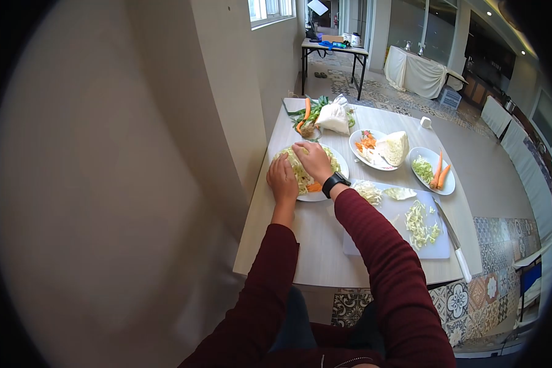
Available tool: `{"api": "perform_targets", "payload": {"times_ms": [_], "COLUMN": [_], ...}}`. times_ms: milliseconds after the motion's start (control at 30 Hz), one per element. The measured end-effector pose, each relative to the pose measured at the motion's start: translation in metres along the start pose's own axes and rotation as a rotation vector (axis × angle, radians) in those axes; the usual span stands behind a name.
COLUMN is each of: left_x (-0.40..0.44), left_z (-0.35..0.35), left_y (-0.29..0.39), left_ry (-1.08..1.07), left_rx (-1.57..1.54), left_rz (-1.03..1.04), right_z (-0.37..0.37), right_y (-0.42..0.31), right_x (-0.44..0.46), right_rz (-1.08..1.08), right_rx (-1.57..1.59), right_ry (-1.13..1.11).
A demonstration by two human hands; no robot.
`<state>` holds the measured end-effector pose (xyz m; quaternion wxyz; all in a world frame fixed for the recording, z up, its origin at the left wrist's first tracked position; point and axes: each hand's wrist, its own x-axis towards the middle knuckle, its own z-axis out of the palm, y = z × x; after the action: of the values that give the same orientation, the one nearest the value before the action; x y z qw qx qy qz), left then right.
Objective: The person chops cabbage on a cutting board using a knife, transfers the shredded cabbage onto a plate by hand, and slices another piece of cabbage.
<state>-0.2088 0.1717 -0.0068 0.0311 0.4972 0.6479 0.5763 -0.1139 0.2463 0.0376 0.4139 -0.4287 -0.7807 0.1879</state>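
A round white plate (342, 161) holds a heap of shredded cabbage (302, 176) with some orange carrot pieces (314, 187) near its front. My left hand (282, 176) rests along the heap's left side, its fingers laid out against the shreds. Over the top of the heap, my right hand (314, 162) has its fingers bent together; whatever they hold, if anything, is hidden. To the right, a white cutting board (374, 230) carries shredded cabbage in two piles and a cabbage piece (400, 194). A white-handled knife (462, 264) lies along the board's right edge.
Behind are a plate (363, 161) with a cabbage wedge (394, 147) and carrot shreds, and an oval dish (449, 186) with carrots (438, 172) and chopped greens. Carrots, leafy greens and a white bag (334, 116) sit at the back. A wall (221, 110) stands close on the left.
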Motion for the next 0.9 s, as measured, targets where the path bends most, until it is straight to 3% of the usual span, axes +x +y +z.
{"api": "perform_targets", "payload": {"times_ms": [100,267,367,600,800,900], "left_x": [0.0,0.001,0.001,0.002,0.003,0.001], "left_z": [0.0,0.0,-0.002,-0.006,-0.007,-0.01], "left_y": [0.0,-0.002,0.0,0.009,0.011,0.016], "left_ry": [-0.005,-0.013,0.009,0.172,0.178,0.213], "left_rx": [-0.022,-0.01,-0.027,-0.194,-0.465,-0.52], "left_rz": [-0.016,0.002,0.036,0.123,-0.139,-0.169], "right_z": [-0.025,-0.047,-0.061,-0.073,-0.097,-0.1], "right_y": [-0.005,-0.008,-0.01,-0.011,-0.027,-0.008], "right_x": [0.005,0.011,0.011,0.018,0.005,0.004], "right_rz": [0.141,0.164,0.056,-0.123,0.058,0.138], "right_rx": [0.145,0.248,0.12,-0.176,-0.084,0.061], "right_ry": [-0.108,-0.123,-0.177,-0.044,-0.161,-0.274]}}
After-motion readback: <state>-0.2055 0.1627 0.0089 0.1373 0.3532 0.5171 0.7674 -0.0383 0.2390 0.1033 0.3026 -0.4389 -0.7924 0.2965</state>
